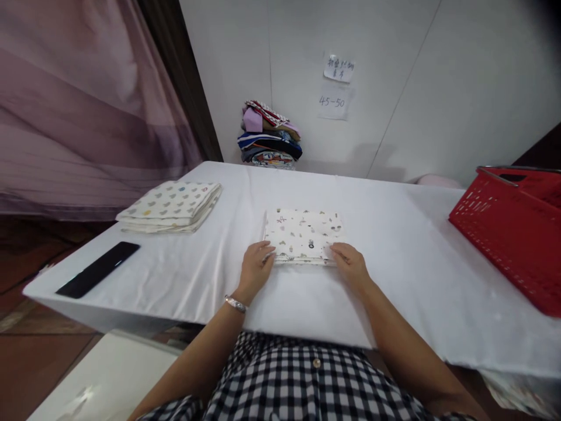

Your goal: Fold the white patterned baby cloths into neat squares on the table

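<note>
A folded cloth (303, 235) lies flat on the white counter (394, 245), just below the middle of the frame. It is cream-white, printed with small scattered motifs in grey, red and black, and folded into a neat, nearly square stack with several layers showing along its near edge. Both near corners are touched by fingers, one at each side.

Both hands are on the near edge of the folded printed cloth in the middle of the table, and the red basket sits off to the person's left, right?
Not quite. The head view shows the red basket on the person's right, not the left. The rest holds: the left hand and right hand rest on the near edge of the folded printed cloth mid-table.
</note>
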The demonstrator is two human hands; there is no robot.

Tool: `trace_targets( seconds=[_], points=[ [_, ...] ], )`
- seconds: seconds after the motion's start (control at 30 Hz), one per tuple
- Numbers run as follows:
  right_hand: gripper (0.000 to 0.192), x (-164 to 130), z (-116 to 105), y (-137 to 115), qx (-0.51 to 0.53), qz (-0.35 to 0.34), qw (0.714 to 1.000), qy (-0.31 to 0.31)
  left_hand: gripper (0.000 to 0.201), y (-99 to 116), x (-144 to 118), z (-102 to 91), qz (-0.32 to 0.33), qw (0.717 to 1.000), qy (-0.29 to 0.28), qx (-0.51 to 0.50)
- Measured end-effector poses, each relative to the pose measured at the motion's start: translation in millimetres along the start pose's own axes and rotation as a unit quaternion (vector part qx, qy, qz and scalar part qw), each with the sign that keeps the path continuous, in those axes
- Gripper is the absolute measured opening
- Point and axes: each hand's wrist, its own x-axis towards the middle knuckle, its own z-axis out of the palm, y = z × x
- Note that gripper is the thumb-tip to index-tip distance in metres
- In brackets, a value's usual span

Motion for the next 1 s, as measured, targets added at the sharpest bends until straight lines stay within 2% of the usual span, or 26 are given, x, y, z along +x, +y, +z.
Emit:
trace_targets(
  seconds=[0.07, 0.13, 0.23, 0.47, 0.6, 0.77, 0.9, 1.0],
  points=[
    [0.033, -5, 1, -8, -0.022, -0.034, 0.999, -0.036, 0.020, 2, 0, -1.8, 0.031, 0.998, -0.037, 0.026],
    [0.033, -6, 2, -15, -0.041, -0.059, 0.995, -0.073, 0.021, 3, 0, -2.8, 0.036, 0.996, -0.065, 0.045],
    [0.034, -2, 3, -21, -0.061, -0.072, 0.990, -0.105, 0.023, 5, 1, -3.6, 0.039, 0.994, -0.077, 0.062],
    [0.032, 10, 15, -24, -0.108, -0.110, 0.980, -0.126, 0.024, 4, 5, -10.7, 0.080, 0.986, -0.100, 0.106],
    [0.031, 12, 23, -18, -0.127, -0.101, 0.977, -0.135, 0.023, 4, 17, -18.6, 0.096, 0.975, -0.164, 0.111],
    [0.031, 10, 26, -15, -0.123, -0.099, 0.981, -0.117, 0.025, -1, 30, -27.7, 0.112, 0.960, -0.232, 0.111],
    [0.032, 8, 25, -15, -0.108, -0.098, 0.984, -0.104, 0.025, -2, 37, -30.6, 0.116, 0.955, -0.249, 0.112],
    [0.033, 8, 25, -15, -0.101, -0.099, 0.985, -0.103, 0.023, 6, 40, -30.7, 0.117, 0.954, -0.245, 0.127]
  ],
)
